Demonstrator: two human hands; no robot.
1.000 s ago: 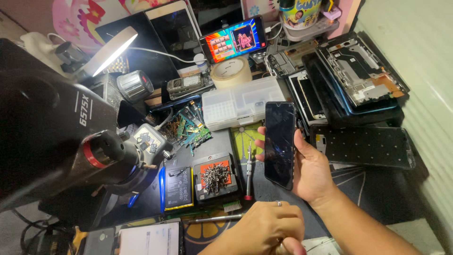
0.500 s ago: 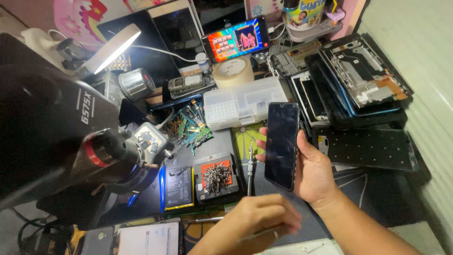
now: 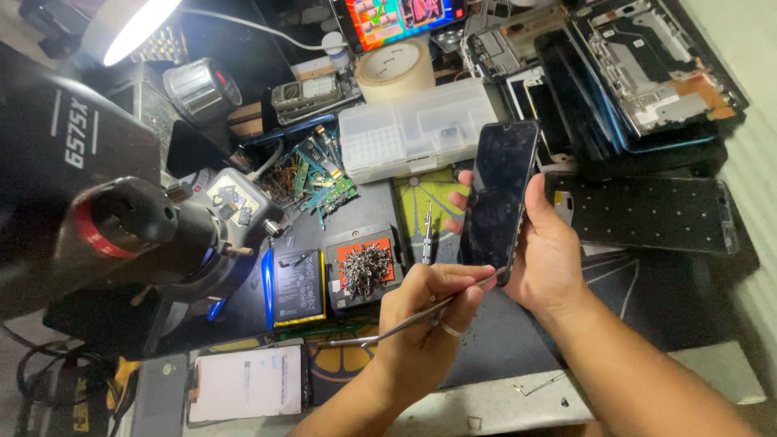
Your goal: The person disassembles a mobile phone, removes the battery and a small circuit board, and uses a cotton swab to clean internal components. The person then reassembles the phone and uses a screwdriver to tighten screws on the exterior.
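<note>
Above cluttered bench, right hand grips glossy black phone; left hand pinches steel tweezers.

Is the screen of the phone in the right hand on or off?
Off: the phone, held upright in the right hand, shows only a dark, blank glass face.

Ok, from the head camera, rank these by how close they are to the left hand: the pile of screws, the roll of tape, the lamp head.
1. Pile of screws: nearest, just up and to the left of the left hand, on an orange pad.
2. Roll of tape: farther, at the back of the bench, above the clear plastic organiser box.
3. Lamp head: farthest, at the back left corner.
</note>
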